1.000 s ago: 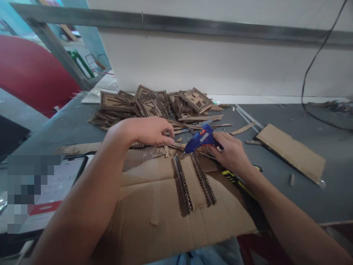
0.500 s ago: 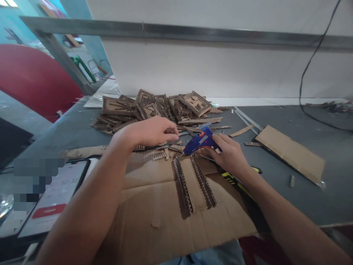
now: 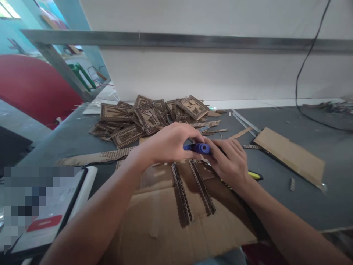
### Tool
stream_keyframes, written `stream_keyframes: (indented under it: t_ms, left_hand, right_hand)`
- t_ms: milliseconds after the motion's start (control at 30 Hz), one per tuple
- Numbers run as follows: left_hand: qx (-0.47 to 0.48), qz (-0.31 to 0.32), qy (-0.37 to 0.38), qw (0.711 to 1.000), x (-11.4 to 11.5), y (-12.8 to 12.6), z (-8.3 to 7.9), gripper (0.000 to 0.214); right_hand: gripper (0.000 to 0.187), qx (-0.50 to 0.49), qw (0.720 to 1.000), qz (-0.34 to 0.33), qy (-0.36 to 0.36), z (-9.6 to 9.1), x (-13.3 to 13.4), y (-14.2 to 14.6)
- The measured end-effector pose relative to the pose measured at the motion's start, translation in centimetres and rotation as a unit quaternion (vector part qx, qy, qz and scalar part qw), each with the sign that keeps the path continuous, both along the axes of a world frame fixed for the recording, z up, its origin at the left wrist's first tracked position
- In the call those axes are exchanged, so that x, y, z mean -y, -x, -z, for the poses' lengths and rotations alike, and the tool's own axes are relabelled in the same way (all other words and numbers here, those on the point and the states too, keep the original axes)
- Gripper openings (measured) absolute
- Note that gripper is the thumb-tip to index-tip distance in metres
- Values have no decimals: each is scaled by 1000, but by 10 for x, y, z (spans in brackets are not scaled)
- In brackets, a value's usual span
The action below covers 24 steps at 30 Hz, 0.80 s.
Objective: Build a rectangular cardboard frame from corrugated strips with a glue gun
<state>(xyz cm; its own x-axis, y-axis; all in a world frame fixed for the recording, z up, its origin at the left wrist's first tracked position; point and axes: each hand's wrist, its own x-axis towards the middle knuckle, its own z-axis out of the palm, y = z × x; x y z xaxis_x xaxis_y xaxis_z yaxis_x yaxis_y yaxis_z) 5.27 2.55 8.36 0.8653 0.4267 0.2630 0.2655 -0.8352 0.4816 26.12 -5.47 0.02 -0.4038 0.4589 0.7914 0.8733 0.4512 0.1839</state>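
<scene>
A blue glue gun (image 3: 203, 148) is between my two hands above the cardboard sheet (image 3: 154, 217), its round rear end turned toward me. My left hand (image 3: 173, 143) curls around it from the left, thumb below and fingers above. From the right, my right hand (image 3: 228, 158) grips it too, its fingers partly hiding the handle. Below the hands, two corrugated cardboard strips, a left strip (image 3: 182, 195) and a right strip (image 3: 202, 187), stand nearly parallel on the sheet. The gun's nozzle is hidden.
Decorated cardboard panels (image 3: 150, 116) are piled at the back. A yellow-and-black cutter (image 3: 255, 175) lies beside my right wrist. At the right is a flat cardboard piece (image 3: 289, 154), with clear sticks (image 3: 246, 121) behind it. A phone (image 3: 55, 209) sits at the left.
My left hand has moved right and closed around the glue gun. The gun has turned, so its rear now faces me. My right hand stays on it.
</scene>
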Motion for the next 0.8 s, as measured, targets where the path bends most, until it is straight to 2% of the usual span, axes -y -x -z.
stream_keyframes:
  t_ms: [167, 267, 333, 400, 433, 500, 567, 633, 667, 733, 800]
  left_hand:
    - [12, 2, -55, 998, 4, -2, -1, 14]
    - [11, 6, -57, 998, 2, 2, -2, 15]
    - [6, 4, -43, 999, -1, 6, -2, 16]
    - [2, -8, -24, 1000, -4, 11, -4, 17]
    - [-1, -19, -16, 1000, -5, 14, -5, 19]
    - [-5, -54, -4, 999, -6, 17, -8, 22]
    - [-9, -102, -2, 995, -7, 19, -12, 24]
    - [-12, -148, -6, 989, -7, 20, -15, 23]
    - [-14, -163, -7, 986, -8, 21, -16, 23]
    - [-16, -178, -4, 984, -9, 22, -17, 24]
    - [-9, -178, 3, 984, -11, 23, -17, 26]
  right_hand:
    - [38, -3, 1000, 7, -14, -4, 3, 4]
    - [37, -17, 999, -48, 4, -8, 1, 0]
    - [32, -53, 993, -98, 27, -14, -5, -9]
    - [32, -133, 985, -99, 50, -22, -18, -28]
    - [34, -184, 979, -56, 67, -26, -26, -42]
    - [23, -252, 955, 100, 121, -34, -48, -78]
    - [12, -265, 902, 228, 252, -37, -72, -120]
    - [14, -240, 829, 305, 404, -35, -93, -158]
    - [17, -229, 800, 354, 427, -32, -101, -172]
    - [26, -223, 781, 394, 431, -21, -114, -191]
    - [35, -221, 769, 414, 433, -6, -122, -197]
